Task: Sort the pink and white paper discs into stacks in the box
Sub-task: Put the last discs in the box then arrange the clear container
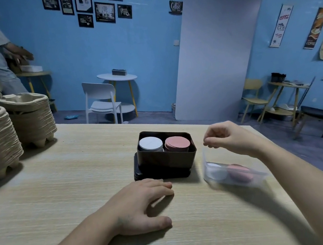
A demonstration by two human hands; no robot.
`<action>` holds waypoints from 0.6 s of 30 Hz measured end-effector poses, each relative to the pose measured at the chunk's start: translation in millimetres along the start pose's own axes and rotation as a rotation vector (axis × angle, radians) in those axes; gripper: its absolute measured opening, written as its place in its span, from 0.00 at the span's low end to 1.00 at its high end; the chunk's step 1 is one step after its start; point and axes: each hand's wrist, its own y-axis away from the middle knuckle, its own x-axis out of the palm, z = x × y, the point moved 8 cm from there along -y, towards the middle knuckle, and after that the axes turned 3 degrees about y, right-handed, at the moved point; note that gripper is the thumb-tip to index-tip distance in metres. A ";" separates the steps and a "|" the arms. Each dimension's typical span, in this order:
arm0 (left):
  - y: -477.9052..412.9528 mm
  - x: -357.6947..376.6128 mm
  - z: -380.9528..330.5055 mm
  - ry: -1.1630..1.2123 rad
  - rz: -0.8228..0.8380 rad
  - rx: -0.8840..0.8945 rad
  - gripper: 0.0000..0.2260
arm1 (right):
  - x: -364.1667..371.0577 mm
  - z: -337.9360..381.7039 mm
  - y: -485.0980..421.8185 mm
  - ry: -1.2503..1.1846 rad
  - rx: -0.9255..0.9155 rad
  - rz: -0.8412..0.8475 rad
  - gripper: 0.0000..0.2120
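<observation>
Centre frame, the dark box (167,160) holds white discs (150,143) stacked left, pink discs (177,142) right, split by colour. The left hand (143,203) lies flat, relaxed, on the counter (73,182) below; the right hand (228,136), fingers (211,143) curled on nothing visible, hovers over a clear tub (206,163) of more discs

Blue walls (144,49) carry framed pictures (104,12) and coffee posters (281,26); a grey panel (218,45) leans beside a white chair (99,93) and round side table (117,77).
</observation>
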 end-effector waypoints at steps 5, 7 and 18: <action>-0.6 1.8 3.9 0.013 0.002 -0.001 0.34 | 4.0 -38.7 18.9 0.163 0.139 0.129 0.08; -0.9 1.6 3.7 0.008 -0.001 0.005 0.34 | 10.1 -49.5 19.8 0.256 0.164 0.211 0.10; -0.9 2.6 4.6 0.013 -0.005 0.003 0.33 | 29.4 -69.6 20.8 0.400 0.188 0.402 0.29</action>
